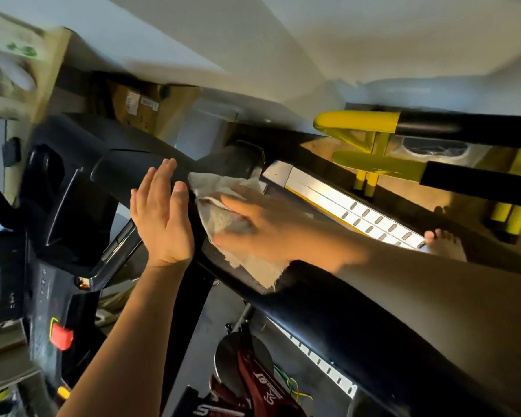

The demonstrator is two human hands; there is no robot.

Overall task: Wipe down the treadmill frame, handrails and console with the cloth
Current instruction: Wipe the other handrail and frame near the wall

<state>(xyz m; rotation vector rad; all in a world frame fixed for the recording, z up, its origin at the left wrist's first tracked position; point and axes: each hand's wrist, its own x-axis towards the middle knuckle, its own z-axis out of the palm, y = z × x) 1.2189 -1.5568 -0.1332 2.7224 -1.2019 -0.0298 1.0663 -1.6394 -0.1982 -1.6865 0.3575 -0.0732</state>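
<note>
The view is tilted. A black treadmill handrail (328,314) runs from the upper left toward the lower right. My right hand (262,227) lies flat over a grey-white cloth (223,218) and presses it onto the rail. My left hand (160,218) is beside the cloth with straight fingers, its palm against the rail's side, holding nothing. The black console (60,188) with a red stop button (62,337) sits at the left. The silver side rail (355,206) of the treadmill deck shows beyond my right hand.
Yellow and black exercise-machine bars (373,139) stand at the upper right. A bare foot (444,245) rests by the deck's edge. A red and black machine (250,383) lies below the handrail. Cardboard boxes (139,106) stand against the far wall.
</note>
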